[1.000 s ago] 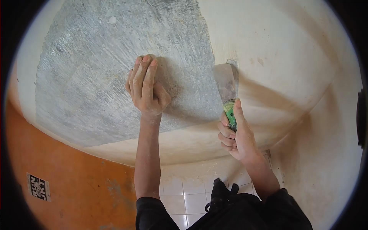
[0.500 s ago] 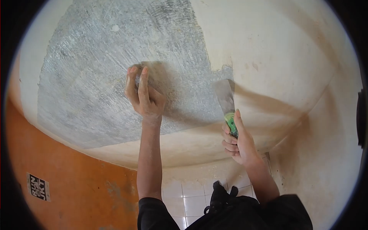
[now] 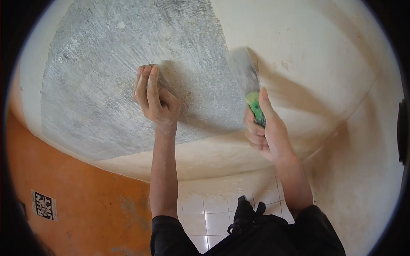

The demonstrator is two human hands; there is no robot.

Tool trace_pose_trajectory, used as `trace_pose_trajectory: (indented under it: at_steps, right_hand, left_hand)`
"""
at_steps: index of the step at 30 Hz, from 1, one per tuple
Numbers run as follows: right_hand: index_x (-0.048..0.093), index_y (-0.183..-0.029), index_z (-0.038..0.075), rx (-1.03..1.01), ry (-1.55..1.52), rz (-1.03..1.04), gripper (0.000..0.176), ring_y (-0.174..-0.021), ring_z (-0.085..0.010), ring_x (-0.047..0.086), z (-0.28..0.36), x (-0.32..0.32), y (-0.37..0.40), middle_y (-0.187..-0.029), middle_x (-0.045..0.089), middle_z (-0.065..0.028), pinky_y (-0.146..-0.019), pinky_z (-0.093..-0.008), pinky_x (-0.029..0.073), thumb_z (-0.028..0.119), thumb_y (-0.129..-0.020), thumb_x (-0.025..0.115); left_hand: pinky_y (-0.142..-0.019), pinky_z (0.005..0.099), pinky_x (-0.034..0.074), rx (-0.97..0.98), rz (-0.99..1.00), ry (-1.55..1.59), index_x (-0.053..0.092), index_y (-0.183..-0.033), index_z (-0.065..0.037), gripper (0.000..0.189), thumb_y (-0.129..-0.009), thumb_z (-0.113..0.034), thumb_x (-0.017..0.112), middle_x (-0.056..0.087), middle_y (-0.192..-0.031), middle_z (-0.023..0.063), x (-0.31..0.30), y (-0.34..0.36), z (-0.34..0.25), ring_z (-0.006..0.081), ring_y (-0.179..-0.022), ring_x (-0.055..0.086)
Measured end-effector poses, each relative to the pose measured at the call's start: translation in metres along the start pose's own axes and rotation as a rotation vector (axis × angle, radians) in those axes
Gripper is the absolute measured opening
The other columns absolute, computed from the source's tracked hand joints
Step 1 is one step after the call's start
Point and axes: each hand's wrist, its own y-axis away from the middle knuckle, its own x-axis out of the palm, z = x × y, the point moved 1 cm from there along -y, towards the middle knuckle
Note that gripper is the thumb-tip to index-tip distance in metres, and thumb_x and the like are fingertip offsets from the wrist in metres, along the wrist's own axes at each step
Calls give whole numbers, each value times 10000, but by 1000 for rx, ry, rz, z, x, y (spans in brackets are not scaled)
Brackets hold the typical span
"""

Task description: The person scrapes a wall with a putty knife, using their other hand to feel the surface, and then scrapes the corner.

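Note:
My right hand [image 3: 269,128] is wrapped round the green handle of a paint scraper [image 3: 254,100], thumb laid along it. The wide metal blade, smeared by motion, points up at the right border of a rough grey patch [image 3: 98,85] where the cream paint [image 3: 290,38] is gone from the wall. Against the middle of that patch, my left hand [image 3: 156,94] is closed with its fingers curled. Whatever it grips is mostly hidden behind the fingers and in shadow.
An orange wall section [image 3: 85,192] lies at lower left and bears a black-and-white sticker [image 3: 44,205]. White floor tiles [image 3: 218,222] with pale flakes show below. My dark clothing [image 3: 265,234] fills the bottom. A dark object [image 3: 402,132] sits at the far right edge.
My right hand has moved the scraper up along the border of the grey patch, and the blade now sits higher. My left hand has shifted slightly up and left.

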Motion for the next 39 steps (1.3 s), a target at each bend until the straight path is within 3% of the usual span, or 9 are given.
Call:
trace_pose_trajectory:
  at_steps: [3, 5, 9, 12, 25, 27, 34, 36, 39]
  right_hand:
    - [407, -709, 140, -71, 27, 37, 563, -365, -24, 183, 0, 2, 0, -498, 234, 88, -338, -199, 138, 668, -897, 352]
    - [412, -712, 133, 57, -43, -47, 572, -360, -26, 172, -22, -14, 13, -500, 231, 87, -330, -202, 135, 673, -893, 354]
    - [413, -721, 132, 77, -54, -25, 576, -360, -22, 164, -15, -5, 7, -502, 228, 89, -329, -199, 121, 679, -889, 352]
    - [391, -707, 151, 20, 25, -41, 564, -355, -21, 129, -7, -9, 8, -488, 200, 91, -321, -190, 94, 681, -892, 341]
    - [399, -727, 136, 106, -37, -28, 563, -382, -20, 171, -17, -18, 17, -514, 238, 86, -343, -197, 117, 672, -893, 358]
    - [398, -721, 148, 57, 8, -29, 548, -348, -23, 128, -9, -11, 10, -482, 212, 90, -318, -201, 95, 653, -916, 316]
    - [416, -731, 131, 94, -51, -40, 568, -372, -26, 160, -22, -19, 17, -502, 237, 83, -341, -206, 118, 673, -893, 358]
    - [418, -733, 128, 11, 34, -36, 572, -369, -30, 159, -8, -13, 11, -498, 235, 83, -341, -209, 115, 672, -896, 349]
    - [398, -717, 148, -8, 52, -82, 547, -340, -28, 130, -7, -10, 12, -481, 215, 87, -313, -195, 102, 655, -910, 332]
  left_hand:
    - [-977, 412, 492, 8, -4, -2, 561, -1158, 46, 402, -814, 130, 372, 548, -1137, 161, 1, 0, 3, 310, -1137, 541]
    - [-983, 414, 488, 6, 3, 18, 558, -1157, 51, 399, -813, 133, 372, 548, -1133, 157, 0, 3, 3, 307, -1133, 542]
    - [-988, 414, 487, 3, 52, -24, 553, -1153, 56, 395, -815, 135, 366, 546, -1127, 152, -2, 3, -2, 304, -1127, 544]
    - [-977, 394, 454, -42, -42, 70, 593, -1127, 32, 413, -777, 138, 399, 575, -1118, 153, 5, 4, 0, 303, -1159, 519]
    - [-993, 403, 460, -49, -39, 64, 590, -1131, 36, 365, -818, 75, 405, 551, -1120, 143, 5, 2, 0, 283, -1153, 510]
    - [-999, 407, 459, -54, -26, 67, 589, -1129, 37, 364, -817, 76, 406, 545, -1111, 141, 4, 3, -2, 278, -1146, 512]
    - [-983, 385, 452, -30, -61, 93, 602, -1118, 35, 354, -819, 68, 414, 560, -1109, 146, 5, 3, 2, 279, -1147, 515]
    - [-975, 378, 450, -24, -65, 102, 607, -1113, 36, 355, -817, 67, 414, 568, -1106, 149, 3, 4, 1, 281, -1145, 520]
    - [-1001, 412, 468, -26, 21, 35, 571, -1141, 61, 400, -796, 110, 375, 533, -1132, 153, -2, 2, 0, 295, -1153, 518]
